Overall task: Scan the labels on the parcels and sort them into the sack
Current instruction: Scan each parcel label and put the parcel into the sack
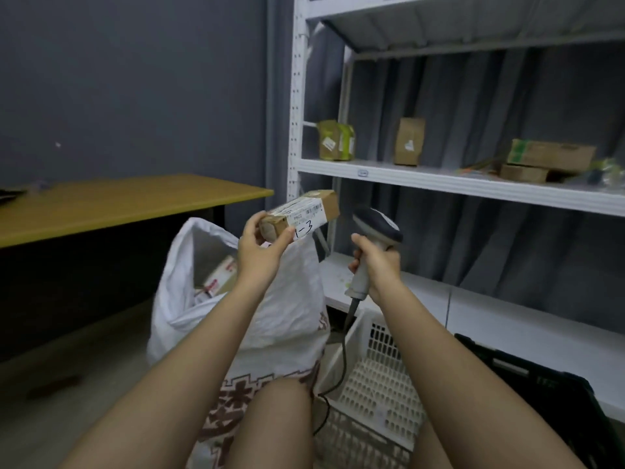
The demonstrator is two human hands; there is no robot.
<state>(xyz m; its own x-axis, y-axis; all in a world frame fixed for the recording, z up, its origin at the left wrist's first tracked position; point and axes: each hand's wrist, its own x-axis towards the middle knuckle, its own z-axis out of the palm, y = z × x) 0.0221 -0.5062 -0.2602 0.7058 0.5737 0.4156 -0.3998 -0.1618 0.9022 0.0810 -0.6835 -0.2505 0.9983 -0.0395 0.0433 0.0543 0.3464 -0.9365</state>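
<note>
The left hand [260,252] pinches a small labelled parcel [301,214] above the open white sack [270,319]. The right hand [375,269] grips the scanner [372,242] just beside the parcel, near the shelf's [439,184] front edge.

One head-worn wide-angle view, looking forward and down, close over both forearms toward a white metal shelving unit [439,179] ahead.

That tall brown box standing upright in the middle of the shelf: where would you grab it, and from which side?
Probably by its two narrow sides, near the middle, coming straight in from the open front of the shelf. The upright box stands alone with free space to either side, so fingers and thumb can slip round it. Its back sits close to the curtain, and gripping high might tip it.
</note>
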